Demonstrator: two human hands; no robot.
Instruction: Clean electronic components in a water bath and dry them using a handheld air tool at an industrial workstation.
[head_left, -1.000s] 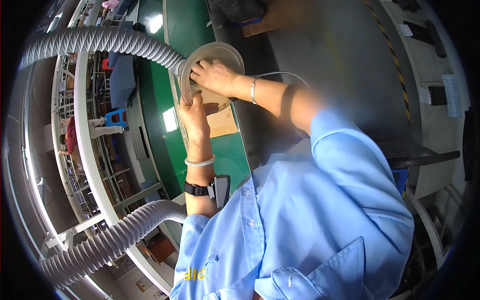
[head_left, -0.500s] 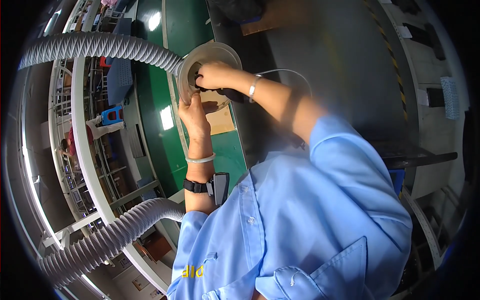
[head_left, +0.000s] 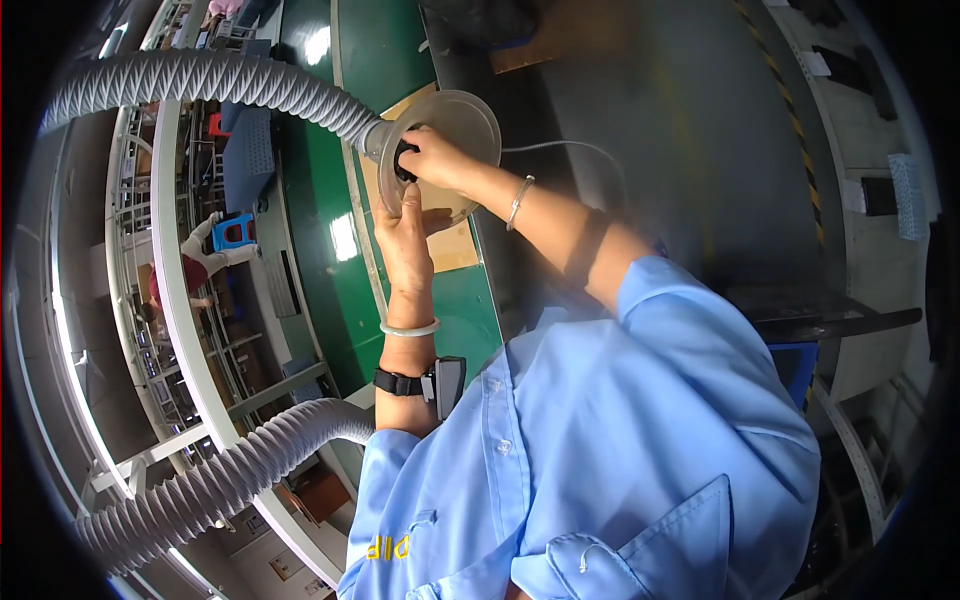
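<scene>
A clear, round funnel-shaped hood (head_left: 478,122) sits at the end of a grey corrugated hose (head_left: 235,82). My left hand (head_left: 405,245) grips the hood from below, thumb up on its near side and the other fingers partly hidden behind it. Inside the hood, my right hand (head_left: 437,160) reaches in from the right with its fingers bent at the throat. Something black (head_left: 406,162) shows at those fingertips; I cannot tell whether it is a held piece or the dark opening.
Below the hood is a green work surface (head_left: 350,285) with a tan board (head_left: 455,248) on it. A second corrugated hose (head_left: 250,455) hangs at lower left, by a white frame beam (head_left: 185,300). A thin cable (head_left: 560,145) curves away right. Another person (head_left: 170,278) is far left.
The hood, hose end and both hands have shifted slightly right in the picture. My right hand's fingers have turned and now point into the throat, where more of the black patch shows.
</scene>
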